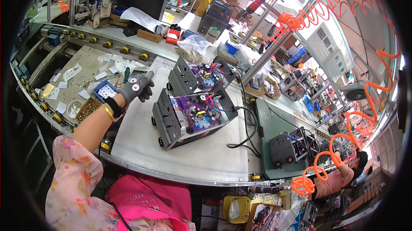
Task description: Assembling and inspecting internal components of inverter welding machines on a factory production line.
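My left hand (137,87), in a grey glove with small round white-and-red stickers on its back, hovers at the left of the pale work board (133,138). Its fingers are loosely bent and apart, and nothing shows in them. Just right of it stands a grey-cased electrical unit (195,117), uncovered, with a purple circuit board, coloured wires and a black cable. A second such unit (199,76) stands close behind. By my wrist is a blue box (105,90) with sticker sheets inside. My right hand is outside the picture.
A cardboard box of brass-coloured fasteners (89,110), a white tub (74,108) and a green-handled screwdriver (126,74) lie left. Another unit (289,149) sits on a green board at right. An orange coiled hose (319,160) hangs there. Co-workers are at the back and right.
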`<action>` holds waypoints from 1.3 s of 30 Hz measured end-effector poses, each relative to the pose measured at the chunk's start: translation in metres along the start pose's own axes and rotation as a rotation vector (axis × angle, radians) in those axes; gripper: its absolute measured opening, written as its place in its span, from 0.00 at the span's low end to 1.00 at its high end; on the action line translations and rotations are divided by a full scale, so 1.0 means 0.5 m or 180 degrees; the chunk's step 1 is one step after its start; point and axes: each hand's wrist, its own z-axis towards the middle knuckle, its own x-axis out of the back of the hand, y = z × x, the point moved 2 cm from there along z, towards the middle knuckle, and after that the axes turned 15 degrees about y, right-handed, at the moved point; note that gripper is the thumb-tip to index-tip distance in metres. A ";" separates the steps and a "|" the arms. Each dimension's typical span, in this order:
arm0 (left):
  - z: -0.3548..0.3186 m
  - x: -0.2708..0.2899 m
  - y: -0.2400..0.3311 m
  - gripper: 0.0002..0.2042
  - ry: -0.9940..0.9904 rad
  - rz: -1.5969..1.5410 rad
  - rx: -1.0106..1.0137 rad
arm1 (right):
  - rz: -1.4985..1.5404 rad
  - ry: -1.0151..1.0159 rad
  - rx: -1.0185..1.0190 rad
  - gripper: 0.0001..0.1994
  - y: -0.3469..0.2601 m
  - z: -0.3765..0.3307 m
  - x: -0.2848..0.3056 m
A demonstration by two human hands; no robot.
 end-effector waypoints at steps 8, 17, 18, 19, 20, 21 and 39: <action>0.119 -0.028 -0.048 0.30 -0.0294 0.0313 0.0438 | 0.0399 0.0332 -0.0713 0.17 -0.092 0.020 0.097; 0.240 -0.061 -0.100 0.36 -0.0351 0.0535 -0.0004 | 0.4517 -0.1034 -0.0112 0.14 -0.606 0.007 0.227; 0.240 -0.071 -0.101 0.36 -0.0457 0.0629 -0.0094 | 0.4676 -0.1152 0.0350 0.16 -0.686 -0.001 0.226; 0.240 -0.078 -0.102 0.37 -0.0434 0.0650 -0.0031 | 0.4768 -0.1721 0.0443 0.19 -0.757 -0.014 0.220; 0.237 -0.084 -0.102 0.38 -0.0439 0.0758 0.0019 | 0.4824 -0.2300 0.0552 0.21 -0.821 -0.028 0.213; 0.238 -0.090 -0.099 0.37 -0.0434 0.0857 0.0064 | 0.5211 -0.2193 0.0905 0.21 -0.879 -0.033 0.210; 0.261 -0.169 -0.131 0.31 -0.0880 0.0711 -0.0729 | 0.5436 -0.2180 0.0154 0.16 -0.890 -0.035 0.190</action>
